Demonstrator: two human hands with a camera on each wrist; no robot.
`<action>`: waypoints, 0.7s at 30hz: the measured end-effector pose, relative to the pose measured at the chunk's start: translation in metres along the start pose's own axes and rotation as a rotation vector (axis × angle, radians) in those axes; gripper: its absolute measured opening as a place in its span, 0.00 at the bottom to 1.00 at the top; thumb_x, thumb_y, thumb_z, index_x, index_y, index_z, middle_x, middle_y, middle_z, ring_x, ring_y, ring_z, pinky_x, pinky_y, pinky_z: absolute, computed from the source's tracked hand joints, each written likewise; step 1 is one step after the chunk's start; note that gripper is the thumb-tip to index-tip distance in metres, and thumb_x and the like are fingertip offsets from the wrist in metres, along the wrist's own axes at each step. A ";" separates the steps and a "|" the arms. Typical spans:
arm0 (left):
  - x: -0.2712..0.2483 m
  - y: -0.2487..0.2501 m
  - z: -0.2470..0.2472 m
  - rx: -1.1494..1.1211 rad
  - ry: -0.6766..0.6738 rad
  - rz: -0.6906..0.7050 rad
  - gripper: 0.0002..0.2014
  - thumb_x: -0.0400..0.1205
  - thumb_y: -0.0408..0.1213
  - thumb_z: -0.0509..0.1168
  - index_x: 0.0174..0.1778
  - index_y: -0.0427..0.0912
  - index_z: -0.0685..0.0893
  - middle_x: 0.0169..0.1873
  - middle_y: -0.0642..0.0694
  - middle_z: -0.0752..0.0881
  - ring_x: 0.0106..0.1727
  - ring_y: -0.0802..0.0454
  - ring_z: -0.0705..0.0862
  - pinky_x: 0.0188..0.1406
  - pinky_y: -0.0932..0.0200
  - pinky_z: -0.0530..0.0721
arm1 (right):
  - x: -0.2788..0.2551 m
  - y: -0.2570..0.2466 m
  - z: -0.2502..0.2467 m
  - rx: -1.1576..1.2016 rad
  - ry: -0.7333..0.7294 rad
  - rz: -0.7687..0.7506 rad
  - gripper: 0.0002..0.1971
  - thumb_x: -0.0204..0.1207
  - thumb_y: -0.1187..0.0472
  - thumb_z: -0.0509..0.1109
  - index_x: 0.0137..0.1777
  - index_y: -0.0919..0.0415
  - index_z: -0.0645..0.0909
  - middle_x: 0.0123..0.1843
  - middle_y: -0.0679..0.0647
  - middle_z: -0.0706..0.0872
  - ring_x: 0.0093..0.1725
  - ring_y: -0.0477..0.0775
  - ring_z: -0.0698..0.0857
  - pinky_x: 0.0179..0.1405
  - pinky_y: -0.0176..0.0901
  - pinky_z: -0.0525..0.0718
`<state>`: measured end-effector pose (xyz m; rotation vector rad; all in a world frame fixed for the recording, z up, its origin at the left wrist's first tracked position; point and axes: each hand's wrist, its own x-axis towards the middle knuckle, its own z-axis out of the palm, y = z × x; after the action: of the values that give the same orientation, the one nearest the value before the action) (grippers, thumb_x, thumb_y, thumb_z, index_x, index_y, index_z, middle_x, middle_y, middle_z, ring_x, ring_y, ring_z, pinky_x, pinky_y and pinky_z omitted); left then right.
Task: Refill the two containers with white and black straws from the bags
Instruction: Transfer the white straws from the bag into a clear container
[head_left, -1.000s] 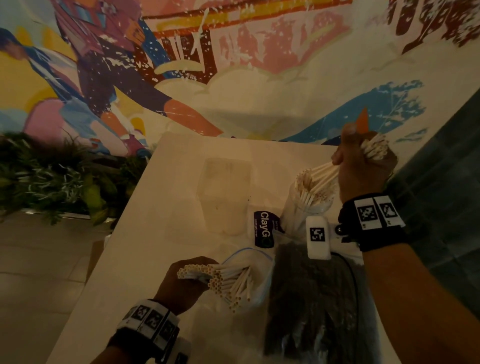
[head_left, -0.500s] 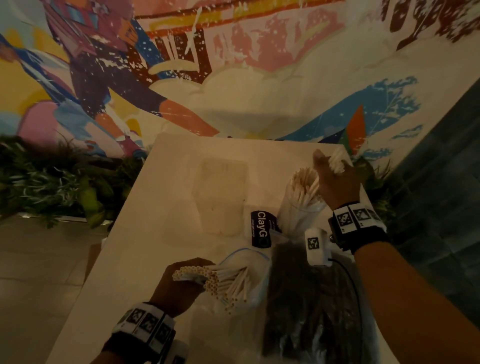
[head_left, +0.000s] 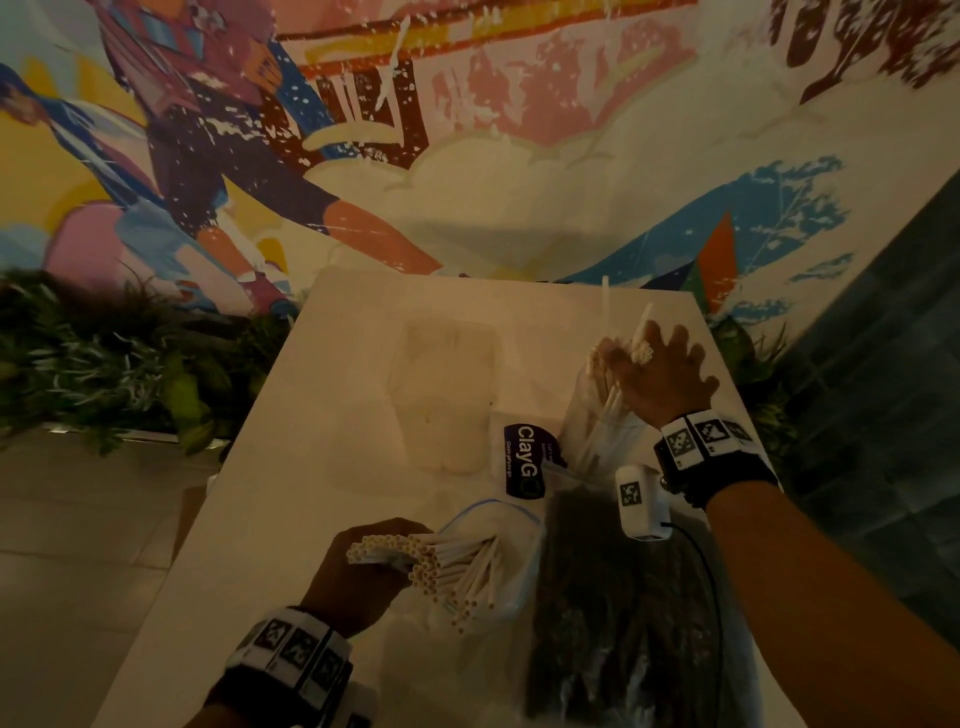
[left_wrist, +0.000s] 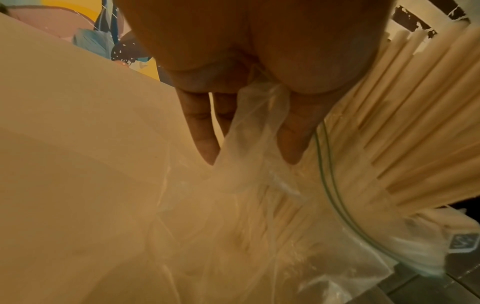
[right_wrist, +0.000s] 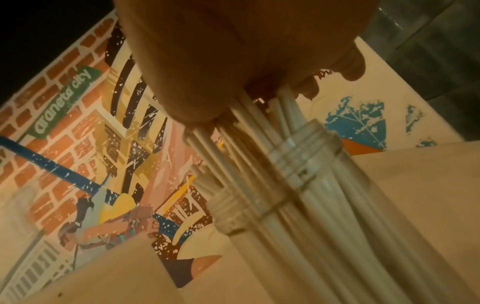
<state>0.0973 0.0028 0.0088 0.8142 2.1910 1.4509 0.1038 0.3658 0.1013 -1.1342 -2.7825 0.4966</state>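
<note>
A clear jar (head_left: 592, 415) at the table's right holds white straws (right_wrist: 259, 144). My right hand (head_left: 660, 374) lies on their tops with fingers spread, palm pressing down; two straws (head_left: 643, 325) poke up past the fingers. My left hand (head_left: 358, 571) at the near left pinches the clear zip bag (left_wrist: 254, 127), from whose mouth a fan of white straws (head_left: 447, 566) sticks out. A second clear container (head_left: 447, 395) stands mid-table, apparently without straws. The bag of black straws (head_left: 623, 613) lies flat at the near right.
A dark "ClayGo" label (head_left: 524, 460) stands between the two containers. The white table (head_left: 291, 467) ends at a mural wall behind. Plants (head_left: 104, 364) line the floor at the left, and a dark tiled wall (head_left: 883, 364) runs along the right.
My right hand came down from above the jar with a fistful of white straws, dropped them in, and now lies spread on top. The left hand has stayed put.
</note>
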 end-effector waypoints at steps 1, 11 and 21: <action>0.000 0.001 0.000 0.000 0.000 -0.002 0.12 0.69 0.42 0.68 0.47 0.59 0.86 0.41 0.61 0.89 0.42 0.65 0.87 0.41 0.71 0.82 | -0.002 -0.002 -0.003 0.050 0.042 -0.010 0.46 0.71 0.25 0.55 0.82 0.52 0.49 0.85 0.62 0.50 0.82 0.69 0.51 0.76 0.75 0.55; 0.000 0.000 -0.001 0.005 -0.006 -0.041 0.15 0.66 0.50 0.66 0.47 0.54 0.88 0.41 0.51 0.91 0.45 0.52 0.89 0.46 0.47 0.87 | -0.007 -0.040 -0.014 -0.164 0.071 -0.456 0.34 0.80 0.34 0.43 0.84 0.48 0.49 0.86 0.55 0.44 0.84 0.62 0.45 0.79 0.67 0.51; 0.000 0.005 -0.002 0.047 -0.007 -0.041 0.16 0.66 0.55 0.64 0.49 0.61 0.85 0.41 0.53 0.91 0.45 0.56 0.88 0.47 0.51 0.86 | -0.007 -0.029 -0.002 -0.304 -0.055 -0.133 0.38 0.75 0.26 0.45 0.80 0.47 0.56 0.84 0.59 0.54 0.82 0.69 0.52 0.73 0.78 0.52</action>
<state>0.0975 0.0034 0.0142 0.7846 2.2309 1.3797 0.0896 0.3417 0.1128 -0.9854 -3.0302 0.0940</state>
